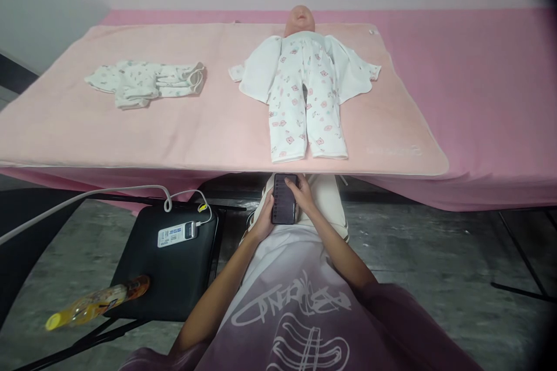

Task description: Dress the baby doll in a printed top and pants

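Over my lap, below the table's front edge, my left hand (264, 217) is closed round the left side of a dark smartphone (284, 206). My right hand (301, 192) wraps the phone's right side, its thumb lying on the screen. The screen is lit dimly with small rows I cannot read. Straight ahead on the table lies a baby doll (300, 18), its head away from me. White printed baby trousers (287, 122) are spread over its front, and a white top (261, 72) with sleeves spread shows at both sides.
A folded set of printed baby clothes (148, 82) lies at the left on the peach mat (226, 127). Pink cloth (478, 98) covers the table. Left of me, a black stool (174, 278) bears a white power bank (176, 234) with a cable and a yellow-capped bottle (100, 301).
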